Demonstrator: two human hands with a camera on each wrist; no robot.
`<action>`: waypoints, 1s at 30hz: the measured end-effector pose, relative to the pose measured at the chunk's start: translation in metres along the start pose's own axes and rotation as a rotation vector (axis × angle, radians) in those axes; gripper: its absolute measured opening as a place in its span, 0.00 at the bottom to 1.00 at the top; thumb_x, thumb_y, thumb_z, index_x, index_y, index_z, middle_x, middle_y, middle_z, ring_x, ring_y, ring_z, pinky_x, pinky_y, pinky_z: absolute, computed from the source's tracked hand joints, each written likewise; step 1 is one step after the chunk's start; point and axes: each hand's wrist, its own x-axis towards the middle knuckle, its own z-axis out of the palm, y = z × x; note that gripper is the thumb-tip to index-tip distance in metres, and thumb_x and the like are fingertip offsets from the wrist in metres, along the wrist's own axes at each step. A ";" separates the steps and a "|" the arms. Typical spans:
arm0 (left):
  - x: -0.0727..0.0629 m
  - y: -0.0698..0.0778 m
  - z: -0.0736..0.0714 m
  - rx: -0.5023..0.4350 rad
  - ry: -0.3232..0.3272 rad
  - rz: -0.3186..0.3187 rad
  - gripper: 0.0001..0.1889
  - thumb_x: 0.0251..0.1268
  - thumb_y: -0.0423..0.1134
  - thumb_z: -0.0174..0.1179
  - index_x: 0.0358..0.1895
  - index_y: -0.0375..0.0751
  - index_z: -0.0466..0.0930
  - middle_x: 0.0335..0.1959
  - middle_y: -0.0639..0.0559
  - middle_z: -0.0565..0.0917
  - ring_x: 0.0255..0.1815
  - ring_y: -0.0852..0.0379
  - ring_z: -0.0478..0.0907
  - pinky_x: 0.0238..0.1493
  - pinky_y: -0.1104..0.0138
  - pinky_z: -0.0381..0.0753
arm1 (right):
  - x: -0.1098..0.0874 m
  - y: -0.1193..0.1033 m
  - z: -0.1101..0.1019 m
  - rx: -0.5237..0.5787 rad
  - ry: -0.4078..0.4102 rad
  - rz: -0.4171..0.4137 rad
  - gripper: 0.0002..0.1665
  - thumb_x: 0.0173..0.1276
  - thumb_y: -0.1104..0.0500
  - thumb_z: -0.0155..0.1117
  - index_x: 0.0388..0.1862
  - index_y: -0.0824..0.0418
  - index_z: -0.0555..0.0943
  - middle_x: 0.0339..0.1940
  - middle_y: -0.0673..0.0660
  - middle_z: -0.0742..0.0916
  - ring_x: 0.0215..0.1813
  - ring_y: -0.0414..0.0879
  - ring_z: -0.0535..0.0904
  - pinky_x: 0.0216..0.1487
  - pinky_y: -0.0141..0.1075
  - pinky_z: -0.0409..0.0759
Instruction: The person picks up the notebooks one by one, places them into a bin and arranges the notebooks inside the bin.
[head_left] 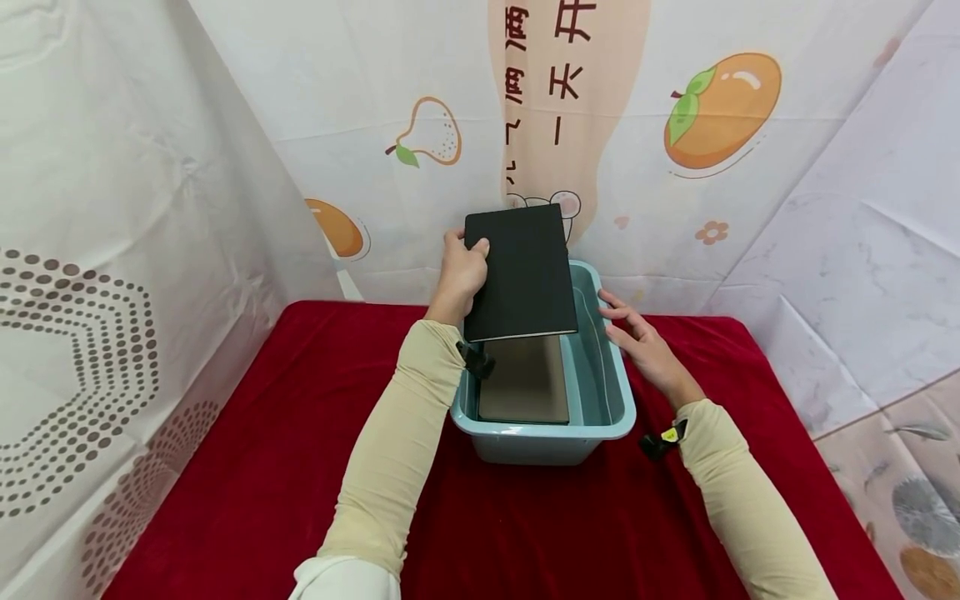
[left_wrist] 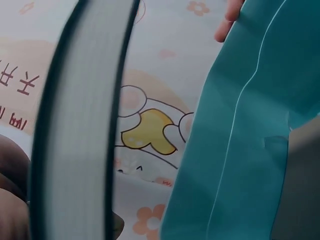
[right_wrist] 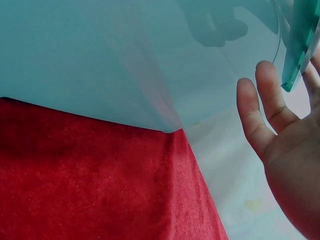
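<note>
My left hand (head_left: pixel 461 273) grips a black hardcover book (head_left: pixel 521 275) by its left edge, thumb on the cover, above a light blue plastic basin (head_left: pixel 543 431). In the left wrist view the thick pale page edge (left_wrist: pixel 85 120) of this book shows close up. Inside the basin lies a grey-brown book (head_left: pixel 525 379), partly covered by the black one. My right hand (head_left: pixel 647 346) is at the basin's right rim with its fingers spread and extended. In the right wrist view its fingers (right_wrist: pixel 272 95) lie beside the basin's outer wall (right_wrist: pixel 125 60); whether they touch it I cannot tell.
The basin stands on a table with a red velvet cloth (head_left: pixel 300 433). Behind it hangs a white curtain (head_left: pixel 337 83) printed with fruit and lettering, and more patterned fabric (head_left: pixel 885 275) hangs at both sides.
</note>
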 end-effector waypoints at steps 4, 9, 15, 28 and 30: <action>0.001 -0.003 0.007 0.022 0.009 0.023 0.28 0.83 0.43 0.46 0.78 0.45 0.48 0.80 0.44 0.57 0.79 0.50 0.59 0.81 0.52 0.58 | 0.000 0.001 0.000 0.012 -0.007 -0.011 0.27 0.82 0.53 0.51 0.74 0.62 0.66 0.87 0.46 0.56 0.84 0.54 0.51 0.61 0.23 0.76; 0.003 -0.005 0.015 0.042 0.011 0.018 0.29 0.83 0.43 0.46 0.79 0.45 0.48 0.80 0.44 0.58 0.80 0.50 0.59 0.81 0.52 0.58 | 0.001 0.001 0.001 0.016 -0.006 -0.012 0.27 0.82 0.53 0.52 0.74 0.61 0.66 0.86 0.45 0.56 0.85 0.54 0.50 0.61 0.23 0.76; 0.004 -0.011 0.023 0.053 0.026 0.009 0.28 0.83 0.42 0.47 0.78 0.44 0.50 0.80 0.43 0.60 0.80 0.49 0.60 0.81 0.52 0.60 | 0.002 0.001 0.001 0.017 -0.006 -0.008 0.28 0.82 0.53 0.52 0.74 0.62 0.66 0.87 0.46 0.56 0.85 0.55 0.50 0.61 0.23 0.76; 0.000 -0.018 0.037 0.249 0.099 0.030 0.29 0.81 0.43 0.47 0.78 0.45 0.50 0.75 0.38 0.70 0.72 0.46 0.72 0.74 0.52 0.70 | -0.001 0.000 0.001 0.005 0.004 -0.011 0.28 0.82 0.52 0.52 0.75 0.61 0.66 0.86 0.45 0.56 0.85 0.54 0.49 0.62 0.22 0.74; 0.000 -0.019 0.039 0.265 0.095 0.031 0.30 0.82 0.43 0.47 0.79 0.45 0.49 0.74 0.37 0.71 0.70 0.45 0.74 0.71 0.51 0.72 | -0.001 0.000 0.001 0.006 0.004 -0.009 0.28 0.82 0.52 0.51 0.75 0.61 0.66 0.86 0.45 0.56 0.85 0.54 0.49 0.62 0.22 0.74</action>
